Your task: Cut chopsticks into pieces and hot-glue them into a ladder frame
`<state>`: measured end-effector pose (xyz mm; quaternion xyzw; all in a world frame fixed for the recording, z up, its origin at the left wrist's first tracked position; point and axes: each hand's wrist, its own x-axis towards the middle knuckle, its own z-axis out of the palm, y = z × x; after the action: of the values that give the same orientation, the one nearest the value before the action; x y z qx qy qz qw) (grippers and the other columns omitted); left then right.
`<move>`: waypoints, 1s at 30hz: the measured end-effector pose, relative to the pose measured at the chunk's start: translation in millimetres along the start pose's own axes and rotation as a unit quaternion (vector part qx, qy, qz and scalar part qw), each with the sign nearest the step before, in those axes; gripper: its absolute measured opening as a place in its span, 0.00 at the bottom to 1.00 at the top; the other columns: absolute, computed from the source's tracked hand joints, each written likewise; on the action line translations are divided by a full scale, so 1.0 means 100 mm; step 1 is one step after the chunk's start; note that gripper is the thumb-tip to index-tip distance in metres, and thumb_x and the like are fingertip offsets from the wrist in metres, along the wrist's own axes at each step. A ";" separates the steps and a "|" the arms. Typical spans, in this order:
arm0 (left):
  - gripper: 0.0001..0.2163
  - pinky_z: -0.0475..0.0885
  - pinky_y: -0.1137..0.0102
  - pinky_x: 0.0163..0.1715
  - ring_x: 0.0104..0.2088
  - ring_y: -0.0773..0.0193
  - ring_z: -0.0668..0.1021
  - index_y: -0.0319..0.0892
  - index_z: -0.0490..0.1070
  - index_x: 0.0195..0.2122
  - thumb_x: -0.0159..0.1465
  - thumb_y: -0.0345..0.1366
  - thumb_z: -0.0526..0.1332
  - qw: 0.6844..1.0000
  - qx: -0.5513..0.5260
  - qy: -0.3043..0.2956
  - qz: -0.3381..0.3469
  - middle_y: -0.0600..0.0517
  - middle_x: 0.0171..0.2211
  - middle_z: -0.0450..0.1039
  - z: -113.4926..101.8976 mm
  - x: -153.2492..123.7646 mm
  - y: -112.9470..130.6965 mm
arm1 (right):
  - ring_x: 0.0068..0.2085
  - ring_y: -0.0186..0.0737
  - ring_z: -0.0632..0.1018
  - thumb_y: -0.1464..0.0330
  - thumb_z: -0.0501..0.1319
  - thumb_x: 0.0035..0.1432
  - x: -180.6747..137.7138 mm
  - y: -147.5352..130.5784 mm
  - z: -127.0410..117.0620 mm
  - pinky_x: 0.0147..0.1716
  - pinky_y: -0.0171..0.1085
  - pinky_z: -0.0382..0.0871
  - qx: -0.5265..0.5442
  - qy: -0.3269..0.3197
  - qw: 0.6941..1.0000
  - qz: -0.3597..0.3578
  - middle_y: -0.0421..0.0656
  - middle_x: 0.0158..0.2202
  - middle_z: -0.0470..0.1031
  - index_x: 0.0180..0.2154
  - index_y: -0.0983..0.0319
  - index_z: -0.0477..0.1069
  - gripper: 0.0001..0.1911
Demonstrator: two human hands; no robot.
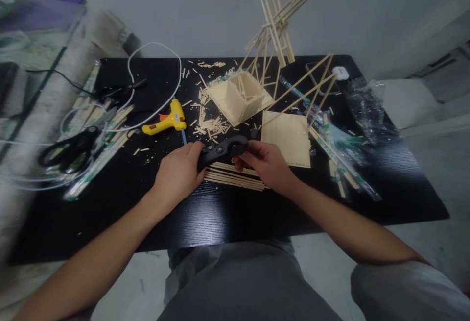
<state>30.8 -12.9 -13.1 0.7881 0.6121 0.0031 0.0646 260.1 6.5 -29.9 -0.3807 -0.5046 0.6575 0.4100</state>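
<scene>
Above the near middle of the table, a black hand tool point(222, 150) with a round pivot and a curved, loop-like end is held crosswise; its exact kind is unclear. My left hand point(179, 171) is closed around its left end. At the curved right end, the fingers of my right hand point(266, 161) are closed on the tool. Beneath it lie several thin wooden sticks point(237, 179) side by side. Just beyond my left hand lies a yellow glue gun point(167, 121) with a blue stick poking out. A flat wooden board point(288, 139) lies beyond my right hand.
A wooden windmill model point(246, 95) with a tall lattice of blades stands at the back, with cut stick pieces point(213, 125) scattered beside it. Black scissors point(79, 149) and a white cable point(179, 73) are at left. Wrapped sticks point(338, 159) and clear plastic point(367, 108) lie right.
</scene>
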 end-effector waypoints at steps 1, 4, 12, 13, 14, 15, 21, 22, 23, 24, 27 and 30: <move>0.16 0.74 0.59 0.40 0.44 0.45 0.82 0.39 0.71 0.54 0.65 0.33 0.60 1.000 -0.001 -0.001 -0.001 0.42 0.45 0.78 0.00 0.00 0.00 | 0.29 0.34 0.81 0.52 0.74 0.58 0.00 0.00 0.00 0.32 0.36 0.82 -0.001 -0.001 1.000 0.003 0.40 0.31 0.81 0.34 0.62 0.78 0.19; 0.16 0.74 0.59 0.41 0.45 0.44 0.82 0.39 0.71 0.54 0.65 0.34 0.60 1.000 -0.010 0.013 -0.002 0.42 0.46 0.79 0.02 0.00 -0.01 | 0.29 0.33 0.81 0.54 0.75 0.57 0.01 0.00 -0.01 0.33 0.35 0.82 0.006 0.001 1.000 0.005 0.40 0.31 0.81 0.34 0.62 0.78 0.18; 0.11 0.67 0.67 0.33 0.31 0.58 0.78 0.41 0.75 0.40 0.68 0.43 0.59 0.969 -0.229 0.077 -0.043 0.51 0.31 0.77 0.07 0.04 -0.12 | 0.31 0.33 0.82 0.60 0.75 0.58 -0.01 0.01 0.02 0.36 0.36 0.81 0.007 0.011 1.000 -0.027 0.37 0.30 0.82 0.46 0.59 0.79 0.17; 0.13 0.66 0.68 0.31 0.28 0.61 0.75 0.42 0.74 0.36 0.68 0.46 0.59 0.957 -0.275 0.079 -0.049 0.53 0.27 0.74 0.06 0.04 -0.12 | 0.30 0.33 0.82 0.60 0.75 0.58 -0.01 0.01 0.02 0.36 0.37 0.81 0.004 0.008 1.000 -0.027 0.37 0.30 0.82 0.46 0.58 0.80 0.16; 0.15 0.65 0.69 0.30 0.27 0.63 0.73 0.42 0.74 0.34 0.68 0.48 0.60 0.943 -0.320 0.078 -0.055 0.54 0.26 0.72 0.06 0.04 -0.11 | 0.30 0.34 0.82 0.60 0.75 0.58 -0.02 0.01 0.03 0.36 0.37 0.81 0.002 0.006 1.000 -0.026 0.37 0.30 0.82 0.46 0.58 0.80 0.16; 0.16 0.64 0.70 0.29 0.26 0.64 0.71 0.41 0.74 0.32 0.68 0.50 0.61 0.927 -0.364 0.074 -0.061 0.55 0.25 0.71 0.05 0.04 -0.09 | 0.30 0.34 0.82 0.60 0.75 0.57 -0.02 0.01 0.03 0.36 0.38 0.82 0.004 0.004 1.000 -0.022 0.37 0.30 0.82 0.45 0.58 0.80 0.16; 0.17 0.62 0.72 0.24 0.23 0.69 0.66 0.40 0.77 0.34 0.63 0.51 0.67 0.850 -0.520 0.001 -0.080 0.57 0.22 0.67 0.04 0.02 0.03 | 0.38 0.39 0.86 0.59 0.78 0.53 -0.03 0.00 0.06 0.36 0.36 0.82 0.046 0.005 0.999 0.014 0.41 0.34 0.86 0.39 0.59 0.75 0.18; 0.17 0.62 0.72 0.23 0.22 0.69 0.66 0.39 0.78 0.34 0.63 0.50 0.68 0.843 -0.532 -0.009 -0.076 0.57 0.21 0.67 0.04 0.02 0.04 | 0.39 0.39 0.86 0.59 0.78 0.53 -0.03 0.00 0.06 0.37 0.36 0.82 0.046 0.005 0.999 0.014 0.42 0.36 0.86 0.37 0.59 0.75 0.18; 0.16 0.61 0.72 0.22 0.22 0.69 0.66 0.40 0.79 0.35 0.62 0.50 0.68 0.837 -0.543 -0.018 -0.070 0.58 0.21 0.66 0.04 0.01 0.06 | 0.40 0.38 0.85 0.60 0.78 0.52 -0.03 0.00 0.05 0.37 0.36 0.81 0.043 0.005 0.999 0.013 0.42 0.37 0.86 0.36 0.59 0.75 0.17; 0.16 0.61 0.72 0.22 0.21 0.69 0.65 0.40 0.80 0.37 0.62 0.49 0.68 0.829 -0.554 -0.026 -0.065 0.58 0.20 0.66 0.05 0.01 0.07 | 0.39 0.37 0.85 0.59 0.79 0.52 -0.03 0.00 0.05 0.38 0.36 0.81 0.037 0.006 0.999 0.010 0.42 0.38 0.86 0.35 0.60 0.76 0.17; 0.16 0.59 0.73 0.20 0.20 0.70 0.65 0.40 0.82 0.39 0.62 0.49 0.69 0.807 -0.586 -0.049 -0.065 0.58 0.18 0.64 0.05 -0.02 0.09 | 0.35 0.35 0.82 0.58 0.80 0.49 -0.03 0.00 0.06 0.37 0.36 0.81 0.014 0.013 1.000 -0.001 0.39 0.35 0.83 0.33 0.60 0.78 0.17; 0.15 0.61 0.73 0.19 0.19 0.70 0.66 0.39 0.82 0.39 0.61 0.47 0.70 0.789 -0.607 -0.062 -0.070 0.57 0.19 0.65 0.05 -0.03 0.10 | 0.32 0.35 0.81 0.57 0.80 0.49 -0.03 0.00 0.06 0.37 0.38 0.80 -0.008 0.013 1.000 -0.006 0.37 0.30 0.80 0.33 0.59 0.78 0.18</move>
<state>39.6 -18.5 -16.7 0.5400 0.5321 0.3203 0.5680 255.5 1.6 -28.6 -0.3895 -0.5069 0.6457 0.4176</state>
